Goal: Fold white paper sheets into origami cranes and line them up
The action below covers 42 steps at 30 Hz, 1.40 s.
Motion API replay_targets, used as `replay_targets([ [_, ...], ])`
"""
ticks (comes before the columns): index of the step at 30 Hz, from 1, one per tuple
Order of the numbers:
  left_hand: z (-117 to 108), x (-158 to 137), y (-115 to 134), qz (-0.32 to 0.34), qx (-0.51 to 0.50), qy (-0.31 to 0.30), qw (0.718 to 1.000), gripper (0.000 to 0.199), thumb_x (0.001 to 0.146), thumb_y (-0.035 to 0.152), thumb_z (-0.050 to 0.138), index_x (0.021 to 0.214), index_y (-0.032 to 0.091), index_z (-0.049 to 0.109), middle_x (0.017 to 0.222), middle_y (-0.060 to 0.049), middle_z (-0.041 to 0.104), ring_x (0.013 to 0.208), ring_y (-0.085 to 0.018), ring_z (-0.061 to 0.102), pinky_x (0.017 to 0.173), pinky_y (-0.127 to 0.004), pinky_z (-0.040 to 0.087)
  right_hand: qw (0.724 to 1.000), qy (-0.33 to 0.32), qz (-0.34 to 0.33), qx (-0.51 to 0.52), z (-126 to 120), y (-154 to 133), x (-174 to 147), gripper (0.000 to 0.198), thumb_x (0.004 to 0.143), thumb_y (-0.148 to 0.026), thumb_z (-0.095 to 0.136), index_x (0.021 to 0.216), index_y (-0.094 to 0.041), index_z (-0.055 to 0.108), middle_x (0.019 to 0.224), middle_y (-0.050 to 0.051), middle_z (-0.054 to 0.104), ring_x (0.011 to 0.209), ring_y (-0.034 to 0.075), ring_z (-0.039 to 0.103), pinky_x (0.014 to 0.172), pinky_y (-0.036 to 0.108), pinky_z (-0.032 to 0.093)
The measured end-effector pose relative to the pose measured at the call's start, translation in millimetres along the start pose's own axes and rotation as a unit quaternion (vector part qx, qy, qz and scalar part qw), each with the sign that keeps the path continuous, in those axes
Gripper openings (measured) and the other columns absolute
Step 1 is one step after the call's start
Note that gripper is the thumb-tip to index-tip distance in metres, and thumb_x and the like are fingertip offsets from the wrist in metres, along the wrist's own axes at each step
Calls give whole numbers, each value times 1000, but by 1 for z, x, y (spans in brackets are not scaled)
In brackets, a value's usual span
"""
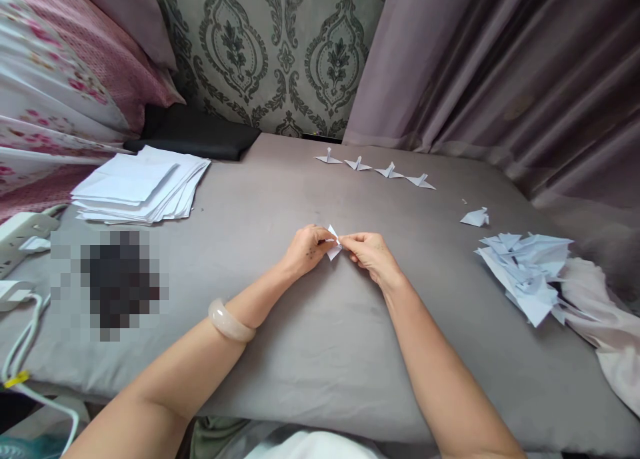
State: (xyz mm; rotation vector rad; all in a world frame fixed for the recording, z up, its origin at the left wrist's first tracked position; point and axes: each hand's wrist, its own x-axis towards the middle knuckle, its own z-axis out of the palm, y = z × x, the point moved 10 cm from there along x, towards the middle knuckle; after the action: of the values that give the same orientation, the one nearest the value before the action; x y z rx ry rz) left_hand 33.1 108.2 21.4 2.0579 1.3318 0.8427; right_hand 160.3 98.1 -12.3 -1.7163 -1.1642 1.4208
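Between my hands is a small folded white paper bird (333, 252), partly covered by my fingers. My left hand (309, 249) pinches it from the left side, and a pale bangle (230, 321) circles that forearm. From the right, the fingertips of my right hand (369, 252) are closed on the paper's narrow end. Both hands are just above the grey surface. Beyond them stands a row of several folded paper cranes (358, 163) with spread wings.
A stack of white paper sheets (130, 185) lies at the left. To the right sit a pile of folded papers (525, 269) and one separate folded piece (475, 217). A power strip (25, 239) with white cables is at the left edge. A blurred dark patch (120, 279) lies below the stack.
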Motion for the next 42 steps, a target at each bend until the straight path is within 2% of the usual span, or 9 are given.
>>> replay_targets([
  [7,0,0,0,-3,17,1,1000,15,83,22,59,84,21,74,86,-2,73,79,-16,60,72,-25,45,1000,13,2,8,-1,3,5,14,61,-27,65,60,-15,58,40,-10,32,39,4,25,39,20,15],
  [14,1,-1,1,1,4,-8,1000,17,84,21,57,85,22,74,88,-2,73,81,-17,60,72,-25,45,1000,-17,-7,9,1,-1,1,21,62,-34,68,64,-14,63,45,-8,36,42,5,29,40,20,17],
  [24,3,-1,4,20,-1,-23,1000,17,85,24,58,88,22,74,90,-3,73,83,-17,60,74,-25,46,1000,-5,2,-6,-3,2,4,20,61,-33,68,65,-14,63,43,-8,36,42,5,30,40,20,17],
  [31,2,-2,7,32,-7,-20,999,20,87,22,54,85,22,74,91,-2,74,83,-17,61,75,-25,46,999,-38,8,-27,-2,-4,-1,19,61,-27,61,50,-17,49,45,-6,39,40,4,27,38,21,11],
  [37,3,-5,16,78,17,-12,997,24,90,25,49,88,22,73,92,-3,73,83,-17,61,75,-27,46,999,-38,1,-29,-4,1,5,19,60,-26,59,50,-20,44,41,-9,28,38,4,17,39,22,7],
  [42,1,-7,20,90,49,16,995,21,89,25,52,86,23,73,93,-4,73,84,-18,61,76,-29,45,999,-43,-6,-34,-5,6,10,18,61,-28,58,53,-21,43,39,-10,24,37,4,17,39,22,6],
])
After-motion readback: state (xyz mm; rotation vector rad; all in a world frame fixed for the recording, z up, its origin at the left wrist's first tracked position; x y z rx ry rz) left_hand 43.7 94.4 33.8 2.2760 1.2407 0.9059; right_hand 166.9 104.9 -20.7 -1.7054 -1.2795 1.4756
